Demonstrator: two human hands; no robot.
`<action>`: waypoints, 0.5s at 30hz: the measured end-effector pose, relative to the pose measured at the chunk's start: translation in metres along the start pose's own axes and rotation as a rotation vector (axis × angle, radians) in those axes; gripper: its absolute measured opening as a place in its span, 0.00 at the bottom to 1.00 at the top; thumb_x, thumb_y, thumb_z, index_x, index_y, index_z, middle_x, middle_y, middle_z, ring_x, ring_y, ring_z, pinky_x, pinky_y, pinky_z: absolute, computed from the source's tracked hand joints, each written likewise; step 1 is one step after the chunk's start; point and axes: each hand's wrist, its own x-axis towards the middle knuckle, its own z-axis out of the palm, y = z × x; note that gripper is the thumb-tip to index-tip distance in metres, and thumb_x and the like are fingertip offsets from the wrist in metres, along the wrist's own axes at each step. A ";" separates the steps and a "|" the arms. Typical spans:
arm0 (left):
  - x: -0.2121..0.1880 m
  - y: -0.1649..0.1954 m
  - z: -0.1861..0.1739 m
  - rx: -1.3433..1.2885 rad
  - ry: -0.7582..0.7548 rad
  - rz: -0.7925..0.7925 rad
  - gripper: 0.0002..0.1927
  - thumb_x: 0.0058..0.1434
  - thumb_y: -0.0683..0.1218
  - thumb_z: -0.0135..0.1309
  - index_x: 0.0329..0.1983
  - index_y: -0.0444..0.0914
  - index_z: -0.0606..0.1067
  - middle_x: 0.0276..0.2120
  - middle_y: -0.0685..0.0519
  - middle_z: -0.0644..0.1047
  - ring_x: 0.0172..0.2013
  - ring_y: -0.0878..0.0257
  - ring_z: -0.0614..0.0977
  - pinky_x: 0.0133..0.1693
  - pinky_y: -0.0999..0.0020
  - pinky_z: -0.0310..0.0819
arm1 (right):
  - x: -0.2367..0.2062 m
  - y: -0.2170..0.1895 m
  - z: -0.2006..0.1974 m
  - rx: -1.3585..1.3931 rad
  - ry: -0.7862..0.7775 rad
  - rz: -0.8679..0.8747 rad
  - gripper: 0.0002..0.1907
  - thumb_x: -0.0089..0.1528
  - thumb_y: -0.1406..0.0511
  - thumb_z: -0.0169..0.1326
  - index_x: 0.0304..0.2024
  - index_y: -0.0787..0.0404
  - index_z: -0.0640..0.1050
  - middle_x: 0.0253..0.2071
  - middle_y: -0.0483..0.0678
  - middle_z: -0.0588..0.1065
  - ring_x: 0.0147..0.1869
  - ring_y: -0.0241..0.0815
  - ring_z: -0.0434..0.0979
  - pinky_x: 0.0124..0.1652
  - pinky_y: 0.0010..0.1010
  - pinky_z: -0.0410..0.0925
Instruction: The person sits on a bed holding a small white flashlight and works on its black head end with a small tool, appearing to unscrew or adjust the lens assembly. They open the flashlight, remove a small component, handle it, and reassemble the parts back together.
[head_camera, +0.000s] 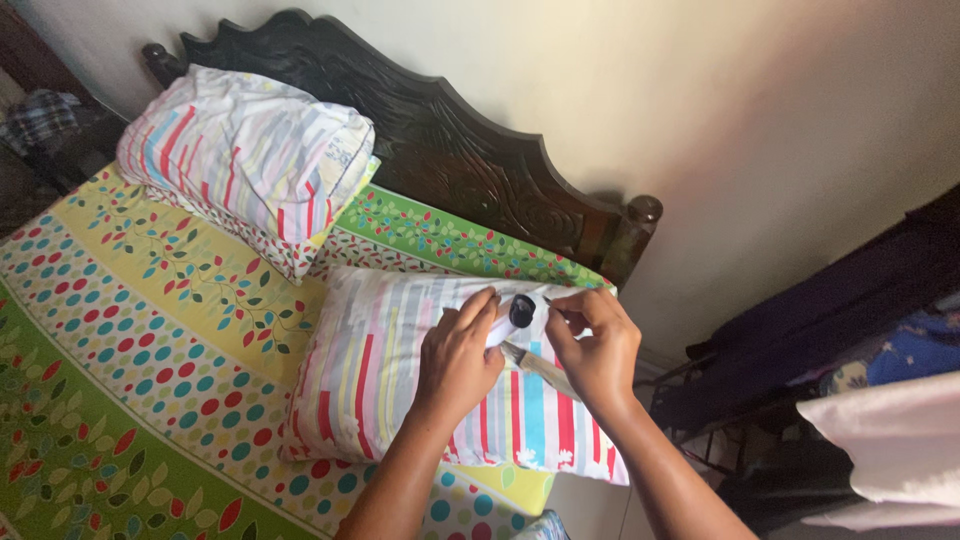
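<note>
**A:** What are the fingers doing?

**B:** The left hand (458, 355) has its fingers curled and pressed together around a small white object with a round black cap (516, 313). The right hand (592, 345) meets it from the other side, thumb and forefinger pinched at the cap end. A thin, pale, stick-like thing (540, 368) slants down under the right palm; I cannot tell what it is or which fingers grip it.

**A:** And where is that white object?

**B:** Held between the 2 hands, in the air above the striped pillow (385, 375) that lies near the bed's right edge, close to the headboard end. I cannot tell whether the object touches the pillow.

**A:** What lies further out?

**B:** The pillow rests on a bedsheet (130, 340) printed with bands of dots and leaves in green, yellow and white. A stack of 2 more pillows (250, 160), the upper one striped, sits at the bed's far left corner against the dark carved wooden headboard (440, 130). Behind the headboard is a plain pale wall (720, 110).

**A:** Anything off the bed?

**B:** To the right, dark furniture (820, 310) with blue cloth (915, 350) on it, and a pinkish-white fabric (890, 440) at the picture's right edge.
</note>
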 end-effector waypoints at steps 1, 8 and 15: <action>0.000 -0.001 0.000 0.013 -0.015 -0.019 0.32 0.45 0.37 0.60 0.58 0.33 0.73 0.62 0.51 0.73 0.45 0.49 0.80 0.48 0.54 0.75 | 0.000 0.006 0.002 0.005 -0.005 0.014 0.04 0.56 0.72 0.64 0.34 0.64 0.81 0.32 0.47 0.78 0.32 0.35 0.83 0.34 0.27 0.73; -0.006 -0.005 0.007 0.055 -0.170 -0.125 0.30 0.45 0.38 0.61 0.55 0.32 0.74 0.59 0.51 0.74 0.47 0.49 0.79 0.46 0.54 0.76 | -0.010 0.044 0.027 0.071 -0.069 0.163 0.05 0.57 0.70 0.64 0.34 0.64 0.81 0.33 0.47 0.81 0.35 0.35 0.85 0.36 0.26 0.74; -0.011 -0.014 0.017 0.067 -0.193 -0.184 0.29 0.46 0.38 0.61 0.55 0.32 0.73 0.60 0.50 0.73 0.48 0.50 0.79 0.48 0.55 0.76 | -0.016 0.099 0.047 0.160 -0.078 0.315 0.06 0.59 0.68 0.63 0.38 0.64 0.82 0.33 0.47 0.82 0.35 0.36 0.82 0.37 0.26 0.73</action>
